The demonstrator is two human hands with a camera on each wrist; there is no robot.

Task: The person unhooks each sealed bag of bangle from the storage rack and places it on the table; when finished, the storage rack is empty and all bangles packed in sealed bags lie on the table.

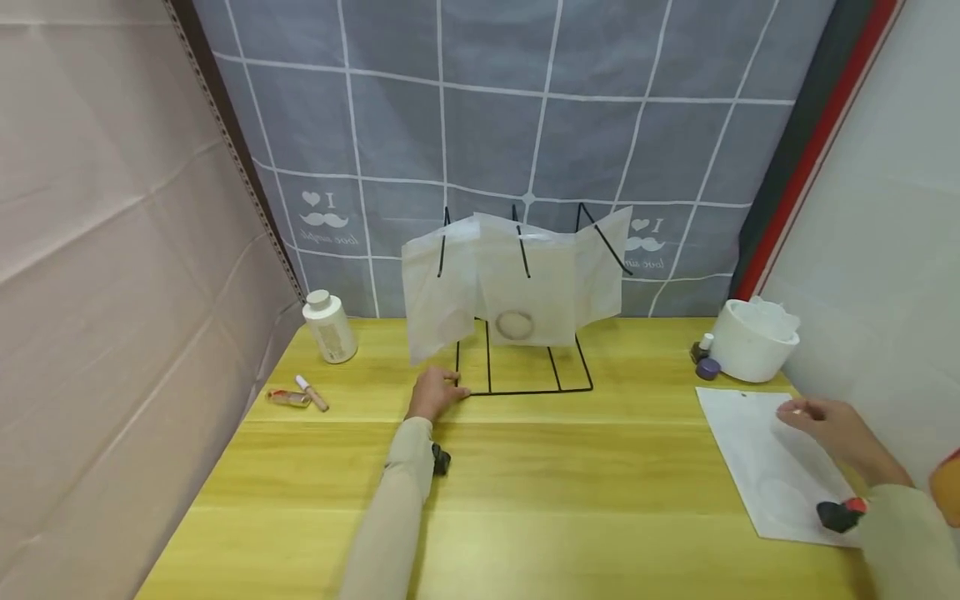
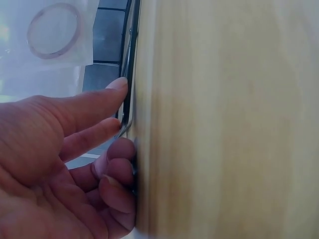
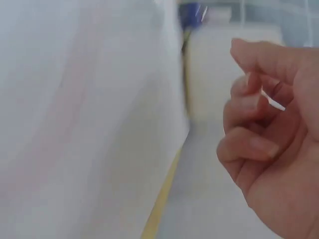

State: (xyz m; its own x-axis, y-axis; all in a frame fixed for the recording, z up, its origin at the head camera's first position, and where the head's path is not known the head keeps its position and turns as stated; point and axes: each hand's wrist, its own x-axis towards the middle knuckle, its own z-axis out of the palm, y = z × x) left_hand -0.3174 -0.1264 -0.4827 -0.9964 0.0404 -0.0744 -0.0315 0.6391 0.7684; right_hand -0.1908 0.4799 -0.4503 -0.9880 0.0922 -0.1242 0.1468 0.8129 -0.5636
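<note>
A black wire rack (image 1: 532, 392) stands on the wooden table, with several translucent white bags (image 1: 525, 258) hanging on its upper prongs. My left hand (image 1: 437, 393) grips the rack at its front left corner; thumb and forefinger pinch the black wire (image 2: 130, 64) in the left wrist view, the other fingers curled low beside the table. A ring shape (image 2: 54, 31) shows on one bag. Over white sheets (image 1: 757, 450) at the right hovers my right hand (image 1: 832, 429), its fingers loosely curled with nothing visible between them. The right wrist view is blurred, with white sheeting (image 3: 84, 119) filling its left side.
A white bottle (image 1: 330, 327) stands at the back left, near a small tube (image 1: 311, 393) and a red-labelled item (image 1: 288, 398). Back right are a white round pot (image 1: 753, 342), a purple lid (image 1: 707, 368) and a tiny dark bottle (image 1: 701, 348). Cloth walls enclose the table.
</note>
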